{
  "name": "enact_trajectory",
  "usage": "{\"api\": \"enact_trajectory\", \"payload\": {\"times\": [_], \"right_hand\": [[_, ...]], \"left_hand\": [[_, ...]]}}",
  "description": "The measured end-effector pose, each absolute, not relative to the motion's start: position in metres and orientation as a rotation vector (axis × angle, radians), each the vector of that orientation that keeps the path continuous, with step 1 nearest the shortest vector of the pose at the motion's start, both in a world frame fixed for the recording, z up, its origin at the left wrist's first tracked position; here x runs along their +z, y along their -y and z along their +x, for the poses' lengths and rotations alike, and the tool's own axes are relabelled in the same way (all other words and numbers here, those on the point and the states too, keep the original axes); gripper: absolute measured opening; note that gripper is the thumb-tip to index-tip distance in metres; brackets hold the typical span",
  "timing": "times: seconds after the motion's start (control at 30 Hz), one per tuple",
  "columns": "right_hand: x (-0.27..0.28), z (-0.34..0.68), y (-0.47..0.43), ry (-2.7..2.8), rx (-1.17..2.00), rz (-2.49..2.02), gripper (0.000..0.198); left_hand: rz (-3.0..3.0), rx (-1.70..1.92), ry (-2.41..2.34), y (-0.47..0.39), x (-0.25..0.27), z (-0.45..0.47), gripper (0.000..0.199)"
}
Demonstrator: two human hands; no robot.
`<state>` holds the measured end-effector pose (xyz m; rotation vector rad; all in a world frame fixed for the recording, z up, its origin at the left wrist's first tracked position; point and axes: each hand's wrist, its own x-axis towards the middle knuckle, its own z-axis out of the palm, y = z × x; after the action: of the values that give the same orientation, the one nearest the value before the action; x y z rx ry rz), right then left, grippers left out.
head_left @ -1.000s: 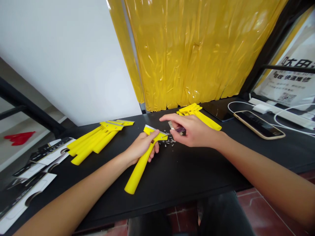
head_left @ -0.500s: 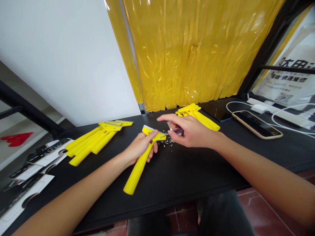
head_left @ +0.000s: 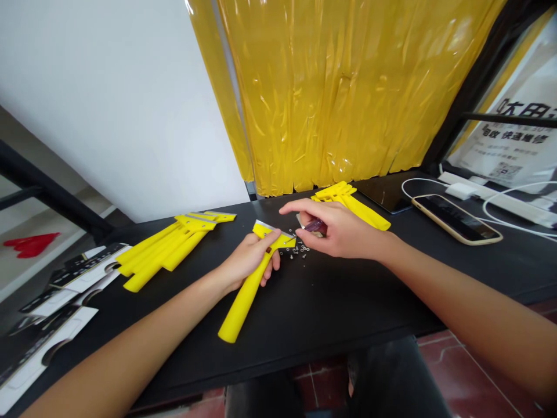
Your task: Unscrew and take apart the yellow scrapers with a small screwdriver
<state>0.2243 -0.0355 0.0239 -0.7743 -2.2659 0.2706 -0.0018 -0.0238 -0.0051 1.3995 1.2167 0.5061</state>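
My left hand (head_left: 255, 255) grips a yellow scraper (head_left: 241, 307) just below its head, thumb on the head and fingers curled underneath. A metal blade runs along the far edge of that head, and the handle slants toward me over the black table. In my right hand (head_left: 335, 229) is a small screwdriver (head_left: 314, 225) with a dark purple handle, its end close to the right side of the scraper head. The index finger sticks out. Whether the screwdriver touches a screw I cannot tell. Small loose screws and nuts (head_left: 300, 251) lie scattered beneath, between the hands.
Several yellow scrapers with blades (head_left: 174, 247) lie at left, beside black-and-white card packaging (head_left: 72, 331). More yellow scraper handles (head_left: 363, 212) lie behind my right hand. A phone (head_left: 456, 217), white cables and a power strip (head_left: 500, 200) occupy the right side. Yellow plastic strips (head_left: 339, 104) hang behind.
The purple screwdriver has turned slightly in my right hand, and its fingers have shifted a little. My left hand and the scraper have hardly moved; the view has shifted slightly.
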Motion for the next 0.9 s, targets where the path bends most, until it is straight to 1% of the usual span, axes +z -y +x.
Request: {"api": "enact_trajectory", "payload": {"times": [0.13, 0.23, 0.3, 0.37, 0.47, 0.5, 0.6, 0.67, 0.73, 0.83, 0.9], "right_hand": [[0.023, 0.2243, 0.0351, 2.269, 0.242, -0.761, 0.038], [0.0229, 0.2252, 0.0343, 2.241, 0.251, -0.853, 0.031], [0.0234, 0.226, 0.0342, 2.224, 0.283, -0.904, 0.03], [0.0239, 0.2267, 0.0345, 2.234, 0.298, -0.903, 0.033], [0.0245, 0.2273, 0.0349, 2.263, 0.26, -0.877, 0.047], [0.0248, 0.2274, 0.0349, 2.262, 0.244, -0.891, 0.049], [0.0261, 0.2277, 0.0341, 2.238, 0.256, -0.989, 0.037], [0.0267, 0.2276, 0.0331, 2.222, 0.29, -1.022, 0.033], [0.0262, 0.2269, 0.0323, 2.212, 0.287, -1.002, 0.034], [0.0244, 0.2253, 0.0318, 2.199, 0.234, -0.949, 0.043], [0.0236, 0.225, 0.0317, 2.203, 0.224, -0.942, 0.044]], "left_hand": [[1.395, 0.517, -1.215, 0.0236, -0.0049, -0.0015, 0.065], [1.382, 0.52, -1.224, 0.0237, -0.0046, -0.0014, 0.065], [1.376, 0.519, -1.23, 0.0239, -0.0045, -0.0014, 0.065], [1.382, 0.517, -1.223, 0.0242, -0.0045, -0.0013, 0.066], [1.379, 0.53, -1.231, 0.0248, -0.0042, -0.0007, 0.065], [1.37, 0.539, -1.245, 0.0249, -0.004, -0.0004, 0.065], [1.347, 0.565, -1.279, 0.025, -0.0039, 0.0003, 0.065], [1.347, 0.576, -1.272, 0.0248, -0.0046, 0.0004, 0.065], [1.352, 0.592, -1.25, 0.0247, -0.0056, 0.0003, 0.059], [1.369, 0.613, -1.205, 0.0254, -0.0066, 0.0005, 0.044], [1.378, 0.607, -1.193, 0.0259, -0.0068, 0.0007, 0.04]]}}
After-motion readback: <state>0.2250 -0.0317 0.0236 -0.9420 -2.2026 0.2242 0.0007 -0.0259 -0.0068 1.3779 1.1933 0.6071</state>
